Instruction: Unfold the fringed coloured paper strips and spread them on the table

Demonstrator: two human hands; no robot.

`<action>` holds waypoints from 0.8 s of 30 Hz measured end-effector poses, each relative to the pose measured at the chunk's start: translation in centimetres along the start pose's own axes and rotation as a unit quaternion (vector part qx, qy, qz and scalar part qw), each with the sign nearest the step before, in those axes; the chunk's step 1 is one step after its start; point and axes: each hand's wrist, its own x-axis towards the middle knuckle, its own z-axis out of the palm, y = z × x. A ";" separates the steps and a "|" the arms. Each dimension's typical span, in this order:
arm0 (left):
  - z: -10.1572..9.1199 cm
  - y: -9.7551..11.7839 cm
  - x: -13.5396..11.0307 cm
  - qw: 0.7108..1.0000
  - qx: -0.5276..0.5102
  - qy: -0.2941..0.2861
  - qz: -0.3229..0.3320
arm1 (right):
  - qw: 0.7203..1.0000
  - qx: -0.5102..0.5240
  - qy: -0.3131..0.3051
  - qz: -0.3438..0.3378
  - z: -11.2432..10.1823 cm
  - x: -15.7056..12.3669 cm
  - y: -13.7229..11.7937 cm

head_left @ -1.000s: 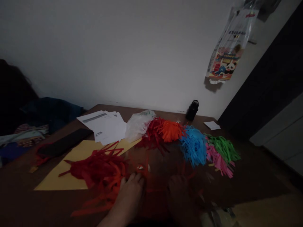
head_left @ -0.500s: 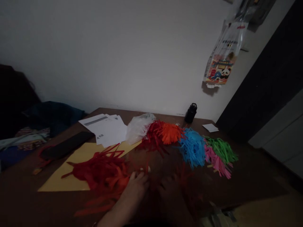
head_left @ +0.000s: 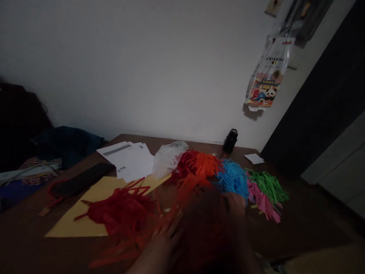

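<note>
In dim light, a heap of red paper strips (head_left: 119,213) lies partly on a yellow sheet (head_left: 85,217) on the brown table (head_left: 302,228). My left hand (head_left: 167,238) rests at the heap's right edge, fingers stretched out over the strips. My right hand (head_left: 232,205) is raised and smeared by motion. A bunch of red and orange strips (head_left: 196,198) hangs from it, in front of the farther piles. Those piles are dark red (head_left: 185,163), orange (head_left: 207,164), blue (head_left: 234,178), pink (head_left: 262,201) and green (head_left: 269,182).
White papers (head_left: 128,160) and a crumpled plastic bag (head_left: 168,156) lie behind the yellow sheet. A black flat object (head_left: 81,182) is at the left, a black bottle (head_left: 229,140) by the wall. A printed bag (head_left: 266,80) hangs on the wall. Clothes are piled at far left.
My right hand has risen from the table and moved forward with a bunch of red strips. My left hand stays by the red heap. The camera has tilted up slightly.
</note>
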 end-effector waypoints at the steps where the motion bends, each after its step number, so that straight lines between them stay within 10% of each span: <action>1: 0.2 -0.2 0.0 1.000 0.016 0.009 -0.022 | 0.999 -0.010 0.028 0.024 -1.1 0.3 1.4; 7: 1.5 -1.3 0.1 0.996 0.031 0.063 -0.050 | 0.959 -0.106 0.215 0.148 -7.9 0.6 7.5; 12: -2.9 -0.2 -0.1 0.979 -0.113 0.168 0.009 | 0.971 -0.097 0.064 -0.207 -9.6 1.1 1.2; 16: -8.3 2.6 -1.1 0.939 -0.240 0.246 -0.003 | 0.950 0.001 -0.015 -0.311 -8.2 0.7 -6.6; 21: -10.1 5.2 -0.9 0.898 -0.429 0.085 -0.047 | 0.945 0.071 -0.054 -0.314 -6.5 -0.8 -9.0; 24: -8.3 5.2 -1.1 0.821 -0.561 -0.024 -0.103 | 0.951 0.117 -0.106 -0.266 -5.7 -1.2 -8.4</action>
